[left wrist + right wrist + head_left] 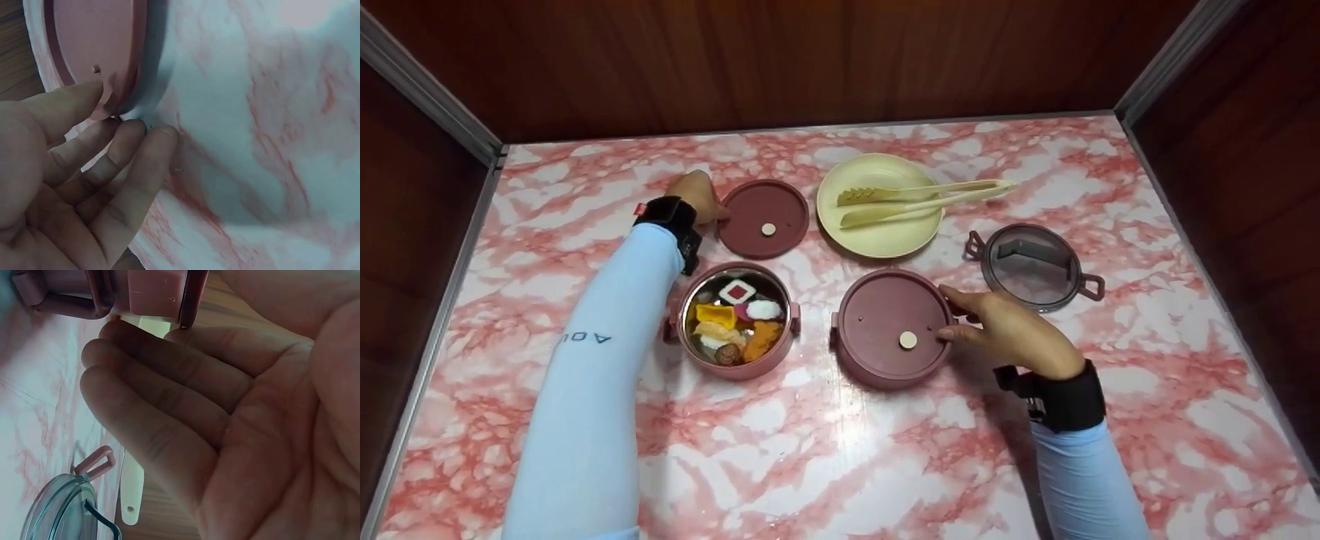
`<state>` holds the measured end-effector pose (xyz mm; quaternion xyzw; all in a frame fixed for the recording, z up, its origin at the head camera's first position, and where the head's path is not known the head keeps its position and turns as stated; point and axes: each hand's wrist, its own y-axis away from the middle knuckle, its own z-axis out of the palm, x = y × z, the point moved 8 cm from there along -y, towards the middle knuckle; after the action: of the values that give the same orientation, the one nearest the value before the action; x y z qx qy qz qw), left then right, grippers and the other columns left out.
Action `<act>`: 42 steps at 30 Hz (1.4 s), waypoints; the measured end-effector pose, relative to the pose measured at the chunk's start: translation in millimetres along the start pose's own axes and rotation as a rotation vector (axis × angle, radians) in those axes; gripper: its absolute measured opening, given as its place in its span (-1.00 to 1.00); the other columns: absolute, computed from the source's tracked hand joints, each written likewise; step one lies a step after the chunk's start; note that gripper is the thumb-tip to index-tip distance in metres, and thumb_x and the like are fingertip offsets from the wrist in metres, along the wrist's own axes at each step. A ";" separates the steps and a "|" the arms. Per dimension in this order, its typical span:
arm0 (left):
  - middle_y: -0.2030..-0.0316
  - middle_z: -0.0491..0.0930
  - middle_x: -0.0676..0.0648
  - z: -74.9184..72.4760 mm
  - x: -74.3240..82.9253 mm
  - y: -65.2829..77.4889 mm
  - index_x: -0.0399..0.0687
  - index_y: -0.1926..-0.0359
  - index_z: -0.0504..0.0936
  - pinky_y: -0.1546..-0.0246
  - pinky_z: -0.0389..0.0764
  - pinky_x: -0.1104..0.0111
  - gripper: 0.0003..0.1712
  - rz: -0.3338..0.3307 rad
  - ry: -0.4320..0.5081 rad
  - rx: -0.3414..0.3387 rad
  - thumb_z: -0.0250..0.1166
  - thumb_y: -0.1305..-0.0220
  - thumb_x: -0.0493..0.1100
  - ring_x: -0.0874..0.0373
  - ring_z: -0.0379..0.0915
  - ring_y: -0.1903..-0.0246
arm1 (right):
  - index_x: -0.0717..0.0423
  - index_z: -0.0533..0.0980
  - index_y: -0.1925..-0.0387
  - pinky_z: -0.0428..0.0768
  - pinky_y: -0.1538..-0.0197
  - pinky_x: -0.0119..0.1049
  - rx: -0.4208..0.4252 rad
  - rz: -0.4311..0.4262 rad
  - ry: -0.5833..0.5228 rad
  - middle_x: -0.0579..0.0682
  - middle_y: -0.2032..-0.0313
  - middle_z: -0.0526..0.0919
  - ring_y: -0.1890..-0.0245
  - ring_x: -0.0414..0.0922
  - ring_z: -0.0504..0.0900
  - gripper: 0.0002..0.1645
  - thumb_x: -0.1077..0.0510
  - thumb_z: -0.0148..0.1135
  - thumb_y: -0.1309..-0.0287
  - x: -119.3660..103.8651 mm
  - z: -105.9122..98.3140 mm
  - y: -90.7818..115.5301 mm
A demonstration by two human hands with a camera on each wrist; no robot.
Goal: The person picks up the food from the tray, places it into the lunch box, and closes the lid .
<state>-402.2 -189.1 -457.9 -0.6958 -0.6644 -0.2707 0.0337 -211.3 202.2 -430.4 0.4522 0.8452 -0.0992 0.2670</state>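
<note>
My left hand (695, 196) pinches the edge of a flat round maroon lid (765, 206). In the left wrist view its thumb lies over the rim of the lid (104, 34), with the other fingers below. My right hand (1011, 330) is at the right edge of a second maroon lid (885, 307), which sits on a pink pot (877, 377). Its thumb and index finger grip that rim, while the remaining fingers (152, 416) extend beside the pot. An uncovered pink pot (750, 369) with food pieces (718, 315) inside stands left of the covered one.
Behind the pots is a pale yellow plate (885, 244) with cream tongs (960, 196) lying across it. A glass lid with maroon handles (1027, 270) lies right of the plate. Dark wood panels (810, 67) border the marbled table (825, 465).
</note>
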 end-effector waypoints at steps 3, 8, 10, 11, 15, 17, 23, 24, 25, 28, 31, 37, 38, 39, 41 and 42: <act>0.68 0.52 -0.01 -3.0 -1.3 2.7 -0.34 0.45 0.69 0.57 0.43 0.40 -0.76 0.020 -0.017 0.035 0.40 -0.17 -0.18 0.17 0.42 0.64 | 0.31 0.39 -0.33 0.63 0.00 -0.03 0.002 -0.007 -0.003 0.18 -0.01 0.67 0.01 -0.01 0.66 -0.26 -0.01 0.34 -0.25 -3.4 1.6 -0.7; 0.72 0.51 0.00 -5.3 -16.4 7.8 -0.35 0.43 0.66 0.70 0.49 0.47 -0.82 -0.007 0.096 0.029 0.31 -0.19 -0.26 0.27 0.45 0.77 | 0.29 0.39 -0.33 0.63 0.00 -0.03 -0.001 -0.010 -0.004 0.16 0.01 0.68 0.02 -0.01 0.66 -0.26 0.00 0.35 -0.24 -8.1 3.9 -2.4; 0.75 0.52 0.00 -6.5 -23.1 11.0 -0.34 0.44 0.65 0.76 0.50 0.48 -0.83 -0.019 0.169 0.017 0.28 -0.19 -0.27 0.26 0.46 0.82 | 0.29 0.39 -0.34 0.63 0.00 -0.04 -0.005 -0.005 0.000 0.16 0.00 0.68 0.02 -0.02 0.66 -0.25 -0.01 0.35 -0.24 -9.5 4.2 -3.0; 0.76 0.50 0.01 -7.8 -25.9 13.0 -0.33 0.45 0.64 0.75 0.49 0.49 -0.83 -0.025 0.187 0.020 0.28 -0.19 -0.27 0.28 0.45 0.81 | 0.29 0.38 -0.34 0.62 0.00 -0.05 -0.006 -0.003 0.002 0.16 -0.01 0.68 0.01 -0.02 0.66 -0.25 -0.01 0.34 -0.25 -10.3 4.4 -3.3; 0.66 0.54 0.00 -15.0 -33.2 21.6 -0.35 0.37 0.65 0.65 0.56 0.47 -0.81 -0.040 0.285 0.041 0.31 -0.19 -0.24 0.28 0.51 0.73 | 0.27 0.37 -0.35 0.62 0.00 -0.05 -0.014 0.007 0.009 0.15 -0.03 0.67 0.00 -0.03 0.65 -0.25 -0.04 0.32 -0.27 -11.6 5.4 -4.1; 0.53 0.58 -0.04 -19.2 -35.1 26.6 -0.39 0.22 0.65 0.57 0.63 0.43 -0.76 -0.054 0.347 0.049 0.32 -0.21 -0.22 0.25 0.57 0.66 | 0.26 0.37 -0.36 0.62 0.00 -0.04 -0.017 0.011 0.011 0.15 -0.02 0.67 -0.01 -0.03 0.65 -0.25 -0.05 0.31 -0.28 -11.8 5.7 -4.1; 0.36 0.67 -0.10 -35.3 -38.0 48.8 -0.40 -0.13 0.54 0.44 0.70 0.40 -0.54 -0.095 0.656 0.082 0.32 -0.26 -0.25 0.15 0.69 0.48 | 0.25 0.33 -0.39 0.61 -0.01 0.02 0.017 0.048 0.001 0.20 -0.08 0.63 -0.03 0.09 0.63 -0.23 -0.06 0.29 -0.29 -12.6 -1.9 -3.0; 0.37 0.68 -0.09 -38.3 -38.4 53.6 -0.41 -0.16 0.52 0.44 0.70 0.40 -0.52 -0.090 0.720 0.093 0.32 -0.27 -0.26 0.14 0.69 0.47 | 0.25 0.33 -0.39 0.60 -0.02 0.04 0.038 0.050 -0.001 0.21 -0.11 0.61 -0.03 0.12 0.62 -0.23 -0.05 0.29 -0.30 -13.4 -5.0 -2.8; 0.38 0.70 -0.09 -40.8 -38.6 59.1 -0.41 -0.18 0.50 0.43 0.70 0.40 -0.51 -0.086 0.788 0.101 0.32 -0.27 -0.27 0.14 0.69 0.45 | 0.24 0.32 -0.39 0.60 -0.03 0.04 0.066 0.048 -0.002 0.22 -0.15 0.59 -0.04 0.13 0.62 -0.24 -0.03 0.29 -0.30 -14.7 -8.6 -2.5; 0.36 0.71 -0.12 -44.7 -37.8 76.0 -0.41 -0.24 0.43 0.36 0.71 0.36 -0.48 -0.046 0.986 0.122 0.29 -0.29 -0.34 0.11 0.70 0.41 | 0.23 0.36 -0.37 0.60 -0.04 0.03 0.198 0.011 -0.011 0.20 -0.19 0.56 -0.03 0.13 0.63 -0.33 0.06 0.28 -0.32 -22.4 -21.8 -1.0; 0.28 0.69 -0.18 -44.2 -33.4 96.4 -0.39 -0.31 0.37 0.29 0.72 0.31 -0.43 0.012 1.115 0.161 0.27 -0.29 -0.40 0.06 0.70 0.38 | 0.25 0.45 -0.29 0.61 -0.01 -0.08 0.376 -0.081 0.013 0.18 -0.09 0.63 0.00 0.05 0.65 -0.43 0.18 0.30 -0.29 -37.5 -34.5 3.5; 0.25 0.57 -0.29 -33.5 -19.1 147.4 -0.26 -0.38 0.34 0.24 0.71 0.26 -0.33 0.127 1.184 0.266 0.32 -0.27 -0.39 -0.02 0.63 0.37 | 0.35 0.54 -0.15 0.60 -0.06 -0.31 0.628 -0.306 -0.028 0.21 0.04 0.69 0.08 0.04 0.69 -0.49 0.45 0.33 -0.12 -86.6 -34.6 13.5; 0.23 0.56 -0.30 -31.1 -17.2 155.6 -0.25 -0.38 0.35 0.23 0.71 0.25 -0.33 0.143 1.192 0.272 0.33 -0.26 -0.38 -0.03 0.63 0.35 | 0.36 0.53 -0.16 0.60 -0.07 -0.34 0.632 -0.329 -0.044 0.23 0.02 0.68 0.07 0.05 0.69 -0.48 0.47 0.32 -0.11 -94.9 -31.0 13.4; 0.20 0.55 -0.31 -28.4 -15.5 163.7 -0.24 -0.38 0.35 0.22 0.71 0.24 -0.32 0.160 1.203 0.276 0.33 -0.26 -0.38 -0.04 0.62 0.33 | 0.36 0.52 -0.17 0.61 -0.06 -0.34 0.630 -0.347 -0.058 0.25 0.01 0.67 0.07 0.06 0.69 -0.46 0.48 0.32 -0.10 -102.6 -26.7 12.6; 0.17 0.54 -0.32 -22.2 -13.5 178.4 -0.23 -0.38 0.36 0.22 0.71 0.22 -0.32 0.176 1.194 0.274 0.34 -0.27 -0.34 -0.05 0.62 0.32 | 0.37 0.50 -0.18 0.61 -0.06 -0.33 0.611 -0.355 -0.071 0.26 0.00 0.66 0.05 0.04 0.68 -0.44 0.48 0.32 -0.09 -115.3 -17.4 9.1; 0.15 0.53 -0.32 -18.6 -13.1 185.1 -0.24 -0.38 0.35 0.21 0.71 0.22 -0.32 0.176 1.181 0.269 0.35 -0.27 -0.33 -0.04 0.62 0.32 | 0.37 0.49 -0.19 0.62 -0.03 -0.34 0.601 -0.350 -0.073 0.25 0.01 0.66 0.08 0.02 0.69 -0.42 0.47 0.34 -0.09 -120.6 -12.6 7.0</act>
<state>-233.5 -229.8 -389.7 -0.4700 -0.5018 -0.5205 0.5063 -156.0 125.5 -354.1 0.3548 0.8329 -0.4040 0.1308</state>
